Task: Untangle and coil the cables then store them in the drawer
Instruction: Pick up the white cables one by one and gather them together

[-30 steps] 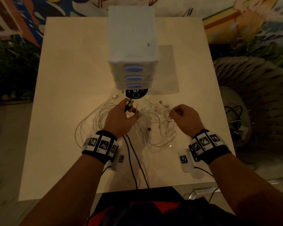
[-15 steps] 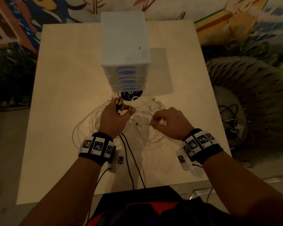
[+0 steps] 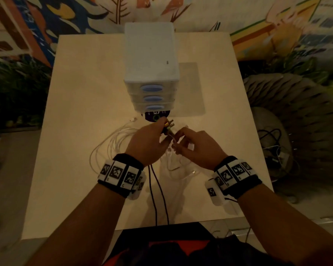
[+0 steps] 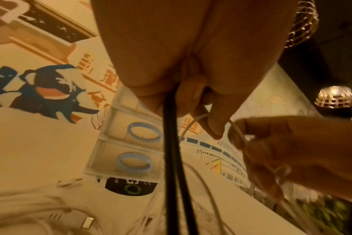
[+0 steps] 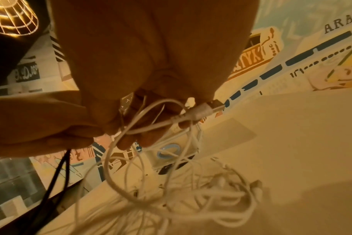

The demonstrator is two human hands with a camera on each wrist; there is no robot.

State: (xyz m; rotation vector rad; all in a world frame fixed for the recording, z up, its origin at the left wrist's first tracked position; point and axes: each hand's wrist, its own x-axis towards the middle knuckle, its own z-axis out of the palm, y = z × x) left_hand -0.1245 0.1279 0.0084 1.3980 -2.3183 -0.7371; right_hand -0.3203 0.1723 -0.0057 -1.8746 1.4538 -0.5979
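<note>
Above blurred tangle, left hand grips black cable, right hand pinches white cable.

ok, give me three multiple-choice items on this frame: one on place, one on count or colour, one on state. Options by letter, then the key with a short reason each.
1. Where does the drawer unit stand?
A. on the table, beyond the hands
B. on the floor
C. at the table's near edge

2. How many blue handles show on its front in the head view?
A. one
B. three
C. five

3. What state are the drawers in?
A. top one pulled out
C. all shut
B. bottom one removed

Key:
1 A: the unit sits at the far middle of the table, past the left hand and right hand.
2 B: three blue ovals are stacked down the front, the top handle first.
3 C: all three fronts sit flush, while the left hand grips the black cable and the right hand pinches the white cables, which remain tangled.
</note>
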